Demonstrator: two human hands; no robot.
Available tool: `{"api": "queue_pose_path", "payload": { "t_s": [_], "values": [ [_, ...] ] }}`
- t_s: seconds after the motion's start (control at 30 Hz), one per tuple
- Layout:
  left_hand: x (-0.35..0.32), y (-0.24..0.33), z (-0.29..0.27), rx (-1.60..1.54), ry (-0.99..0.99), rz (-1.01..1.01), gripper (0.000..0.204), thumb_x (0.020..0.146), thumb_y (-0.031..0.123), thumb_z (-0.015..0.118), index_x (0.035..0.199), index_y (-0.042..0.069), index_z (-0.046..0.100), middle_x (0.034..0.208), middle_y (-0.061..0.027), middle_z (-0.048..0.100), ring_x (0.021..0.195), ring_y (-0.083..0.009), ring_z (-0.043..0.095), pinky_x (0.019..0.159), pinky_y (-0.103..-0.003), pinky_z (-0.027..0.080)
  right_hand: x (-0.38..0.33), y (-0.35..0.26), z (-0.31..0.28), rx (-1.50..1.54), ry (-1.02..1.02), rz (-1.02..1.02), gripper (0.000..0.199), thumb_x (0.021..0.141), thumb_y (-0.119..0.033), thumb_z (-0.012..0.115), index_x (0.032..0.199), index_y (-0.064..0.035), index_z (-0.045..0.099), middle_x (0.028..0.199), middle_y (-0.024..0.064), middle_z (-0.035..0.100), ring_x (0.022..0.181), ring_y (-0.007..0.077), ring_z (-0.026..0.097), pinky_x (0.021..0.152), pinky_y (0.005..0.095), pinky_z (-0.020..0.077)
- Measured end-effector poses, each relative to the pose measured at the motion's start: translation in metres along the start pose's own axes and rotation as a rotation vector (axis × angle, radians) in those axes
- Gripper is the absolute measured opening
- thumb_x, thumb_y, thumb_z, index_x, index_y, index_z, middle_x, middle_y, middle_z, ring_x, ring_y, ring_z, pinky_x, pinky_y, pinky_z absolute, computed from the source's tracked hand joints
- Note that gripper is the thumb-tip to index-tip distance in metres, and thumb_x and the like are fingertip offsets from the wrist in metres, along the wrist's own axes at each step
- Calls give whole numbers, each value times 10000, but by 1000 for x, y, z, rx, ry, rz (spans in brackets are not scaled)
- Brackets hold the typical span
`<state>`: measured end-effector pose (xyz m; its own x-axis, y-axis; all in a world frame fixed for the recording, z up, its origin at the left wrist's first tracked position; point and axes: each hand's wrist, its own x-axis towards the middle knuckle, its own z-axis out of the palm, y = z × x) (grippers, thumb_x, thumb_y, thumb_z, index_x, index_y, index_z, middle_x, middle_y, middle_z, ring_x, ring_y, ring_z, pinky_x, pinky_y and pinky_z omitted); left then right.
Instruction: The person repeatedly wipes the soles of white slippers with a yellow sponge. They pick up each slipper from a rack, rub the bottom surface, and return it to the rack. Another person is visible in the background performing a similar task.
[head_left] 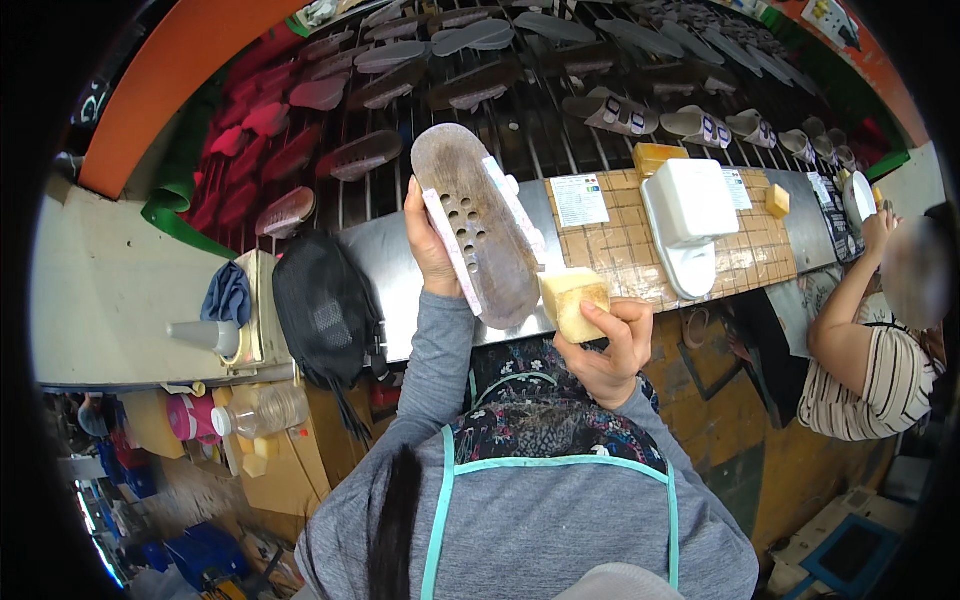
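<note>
Jutting above left grip, sole, sponge in right grip

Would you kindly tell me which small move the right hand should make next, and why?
Probably press the sponge against the shoe sole: the right hand grips the sponge beside the sole's lower end, and the left hand holds the sole with its holed face exposed.

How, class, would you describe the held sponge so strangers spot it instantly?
Find the metal worktop, then the person's right hand by its near edge. The sponge is the pale yellow block in that hand. Unlike the yellow block farther right, it is held and has a tan-stained face.
</note>
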<state>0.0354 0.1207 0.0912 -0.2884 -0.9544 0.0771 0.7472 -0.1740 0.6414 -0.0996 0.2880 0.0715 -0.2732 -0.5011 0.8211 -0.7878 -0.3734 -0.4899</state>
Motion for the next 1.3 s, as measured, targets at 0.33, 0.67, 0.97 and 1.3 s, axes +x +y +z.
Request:
{"api": "queue_pose_path", "payload": {
  "t_s": [0.33,0.67,0.97,1.3],
  "values": [
    [13,2,7,107,44,-123,685,925,582,403,1287,15,530,1127,-166,650,1007,-337,661,807,-450,587,20,-6,5,143,-158,-51,482,489,-132,799,967,-135,734,826,34,532,745,195,532,681,345,386],
    [0,-33,22,286,34,-44,328,963,290,585,757,48,666,649,10,622,541,-64,551,502,-212,437,46,18,20,22,17,42,500,553,-77,781,1047,-121,720,912,83,561,807,257,571,697,362,492],
    [113,-32,-68,356,411,175,353,1016,329,493,1113,4,590,991,-58,652,880,-150,618,794,-303,490,4,20,-13,88,-119,296,371,585,-87,713,955,-71,732,863,98,568,763,241,563,676,342,488],
    [166,-53,-146,1592,441,-4,206,804,280,757,813,77,720,872,-58,690,859,-216,633,793,-369,464,6,38,-43,3,-34,352,367,607,-57,718,974,-52,710,882,104,564,765,243,596,672,331,510]
  ]
}}
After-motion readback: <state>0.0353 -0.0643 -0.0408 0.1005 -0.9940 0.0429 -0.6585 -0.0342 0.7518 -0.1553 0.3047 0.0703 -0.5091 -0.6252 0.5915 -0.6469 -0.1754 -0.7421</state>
